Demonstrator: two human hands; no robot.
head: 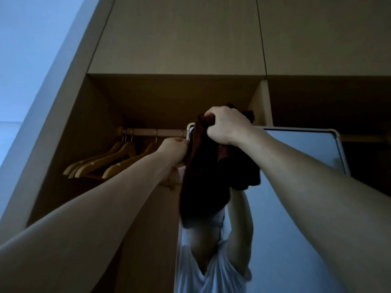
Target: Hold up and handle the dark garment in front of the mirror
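A dark brown cloth (pixel 203 166) is hanging bunched and limp over the top corner of the mirror (pixel 296 187), its upper folds gathered at the frame's edge and its long, crumpled lower part drooping down in front of the glass.

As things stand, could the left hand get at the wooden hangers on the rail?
Probably yes: the left hand grips the dark cloth's edge just right of the wooden hangers, with nothing between, but it must let go first.
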